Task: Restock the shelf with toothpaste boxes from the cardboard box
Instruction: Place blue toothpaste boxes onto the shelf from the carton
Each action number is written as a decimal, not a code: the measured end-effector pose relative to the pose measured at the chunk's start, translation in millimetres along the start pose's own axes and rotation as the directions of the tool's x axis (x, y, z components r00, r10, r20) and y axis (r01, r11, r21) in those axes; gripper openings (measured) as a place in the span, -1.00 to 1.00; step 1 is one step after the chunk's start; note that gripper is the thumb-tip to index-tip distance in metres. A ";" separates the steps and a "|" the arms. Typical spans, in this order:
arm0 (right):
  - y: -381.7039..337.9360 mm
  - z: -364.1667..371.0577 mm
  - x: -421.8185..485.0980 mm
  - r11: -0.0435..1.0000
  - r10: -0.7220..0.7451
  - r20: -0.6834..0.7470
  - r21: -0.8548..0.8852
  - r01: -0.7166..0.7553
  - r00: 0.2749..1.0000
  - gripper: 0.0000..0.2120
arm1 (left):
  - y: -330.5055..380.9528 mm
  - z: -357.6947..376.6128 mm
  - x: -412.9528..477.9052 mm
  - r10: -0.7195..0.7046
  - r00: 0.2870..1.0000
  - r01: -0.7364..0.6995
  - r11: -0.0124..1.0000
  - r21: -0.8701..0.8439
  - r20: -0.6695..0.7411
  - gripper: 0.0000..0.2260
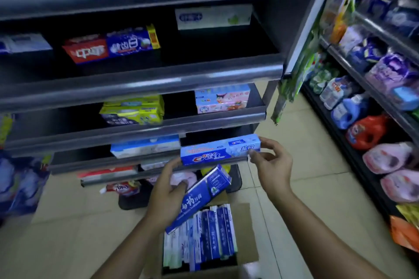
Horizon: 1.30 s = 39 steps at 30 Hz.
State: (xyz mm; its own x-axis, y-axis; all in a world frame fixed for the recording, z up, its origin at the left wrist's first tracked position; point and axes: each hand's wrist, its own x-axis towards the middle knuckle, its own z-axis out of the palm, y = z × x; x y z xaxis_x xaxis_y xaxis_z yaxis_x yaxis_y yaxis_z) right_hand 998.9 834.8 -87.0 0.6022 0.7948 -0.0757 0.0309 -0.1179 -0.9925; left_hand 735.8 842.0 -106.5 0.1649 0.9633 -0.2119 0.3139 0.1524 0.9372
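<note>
Crest toothpaste box (pixel 221 150) level at shelf (pixel 102 162) edge; navy toothpaste box (pixel 199 197) tilted over the cardboard box (pixel 248 244).

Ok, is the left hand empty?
No, the left hand grips a dark blue toothpaste box angled above the cardboard box.

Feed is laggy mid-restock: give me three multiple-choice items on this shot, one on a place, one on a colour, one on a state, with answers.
1. Where is the cardboard box? A on the floor; B on the top shelf; C on the right-hand rack.
2. The toothpaste box held level by the left hand and right hand is mainly: A red; B blue; C yellow.
3. The second box, in the left hand, is: A upright in the carton; B flat on a shelf; C tilted.
Answers: 1 A, floor tiles surround it; 2 B, its face is blue; 3 C, it slants under the thumb.
</note>
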 end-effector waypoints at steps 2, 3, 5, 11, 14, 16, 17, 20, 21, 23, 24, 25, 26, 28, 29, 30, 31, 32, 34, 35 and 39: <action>20.4 -11.4 17.3 1.000 0.002 0.023 -0.003 -0.002 1.000 -0.69 | -5.0 21.9 10.1 -0.015 1.000 0.015 1.000 0.023 -0.010 -0.51; 31.2 -15.9 25.7 1.000 -0.002 0.040 -0.005 0.003 0.999 -0.69 | -7.8 32.1 15.8 -0.022 1.000 0.023 0.999 0.037 -0.011 -0.50; 52.8 -21.4 42.3 1.000 -0.027 0.069 -0.008 0.027 0.997 -0.68 | -15.5 47.6 29.6 -0.031 0.999 0.031 0.998 0.047 -0.013 -0.47; 105.9 -7.7 93.4 0.986 -0.164 0.115 -0.006 0.166 0.980 -0.63 | -47.3 71.2 88.5 0.118 0.987 -0.105 0.988 0.113 -0.112 -0.42; 126.8 11.4 120.4 0.963 -0.268 0.131 0.026 0.267 0.955 -0.57 | -76.4 74.0 121.6 0.198 0.964 -0.173 0.974 0.148 -0.175 -0.43; 135.7 23.7 137.6 0.948 -0.318 0.138 0.041 0.315 0.938 -0.56 | -91.3 72.9 142.9 0.244 0.948 -0.210 0.962 0.174 -0.204 -0.44; 140.8 29.3 143.8 0.940 -0.342 0.137 0.043 0.340 0.930 -0.57 | -98.4 74.2 151.3 0.264 0.940 -0.226 0.957 0.184 -0.217 -0.43; 158.3 44.4 156.0 0.917 -0.396 0.154 0.012 0.399 0.905 -0.59 | -110.1 78.3 169.1 0.300 0.923 -0.252 0.944 0.214 -0.239 -0.41; 163.3 48.0 158.0 0.908 -0.408 0.170 -0.029 0.418 0.897 -0.61 | -109.9 79.6 174.2 0.314 0.919 -0.253 0.933 0.256 -0.238 -0.42; 175.3 53.1 158.6 0.880 -0.432 0.218 -0.108 0.462 0.875 -0.66 | -110.8 80.7 181.6 0.349 0.905 -0.235 0.886 0.400 -0.242 -0.47; 179.6 54.5 158.0 0.865 -0.448 0.235 -0.130 0.484 0.863 -0.64 | -110.6 79.8 184.6 0.364 0.900 -0.212 0.847 0.488 -0.240 -0.51; 182.3 55.3 157.2 0.852 -0.463 0.241 -0.145 0.503 0.853 -0.62 | -110.4 78.5 186.6 0.375 0.897 -0.191 0.807 0.559 -0.233 -0.53; 182.9 55.1 156.8 0.847 -0.469 0.239 -0.152 0.510 0.850 -0.61 | -109.6 77.8 187.4 0.380 0.898 -0.180 0.777 0.603 -0.222 -0.54; 185.7 55.1 158.8 0.857 -0.461 0.224 -0.138 0.497 0.858 -0.62 | -110.5 75.5 185.3 0.387 0.901 -0.184 0.750 0.635 -0.196 -0.54; 186.7 55.0 160.1 0.860 -0.457 0.220 -0.135 0.492 0.861 -0.62 | -110.3 74.0 184.1 0.383 0.905 -0.187 0.748 0.637 -0.183 -0.53; 186.8 55.6 160.7 0.861 -0.452 0.228 -0.140 0.488 0.863 -0.62 | -109.5 71.9 182.6 0.373 0.912 -0.187 0.752 0.632 -0.173 -0.52; 186.7 55.7 161.4 0.861 -0.445 0.241 -0.149 0.486 0.862 -0.61 | -107.3 71.1 180.3 0.366 0.916 -0.194 0.760 0.621 -0.162 -0.51; 186.1 56.0 160.9 0.859 -0.442 0.255 -0.155 0.488 0.860 -0.60 | -105.1 69.6 177.3 0.367 0.917 -0.205 0.769 0.606 -0.156 -0.50; 187.5 50.7 156.6 0.844 -0.451 0.221 -0.208 0.494 0.865 -0.50 | -103.3 67.7 170.3 0.397 0.902 -0.226 0.767 0.600 -0.168 -0.50; 187.2 45.8 151.7 0.810 -0.495 0.177 -0.259 0.525 0.851 -0.43 | -103.2 66.5 166.4 0.432 0.884 -0.237 0.748 0.620 -0.182 -0.51; 184.4 33.1 111.0 0.676 -0.707 0.103 -0.194 0.711 0.700 -0.68 | -106.3 58.9 148.3 0.570 0.780 -0.306 0.708 0.636 -0.258 -0.49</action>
State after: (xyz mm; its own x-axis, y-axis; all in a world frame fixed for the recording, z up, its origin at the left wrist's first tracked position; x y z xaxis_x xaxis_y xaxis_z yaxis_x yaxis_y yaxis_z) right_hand 1045.0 921.1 -281.5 0.3177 0.7007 0.6389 0.6037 0.3701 -0.7061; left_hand 781.9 955.6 -253.9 0.0658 0.8955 0.4401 0.7668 -0.3276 0.5520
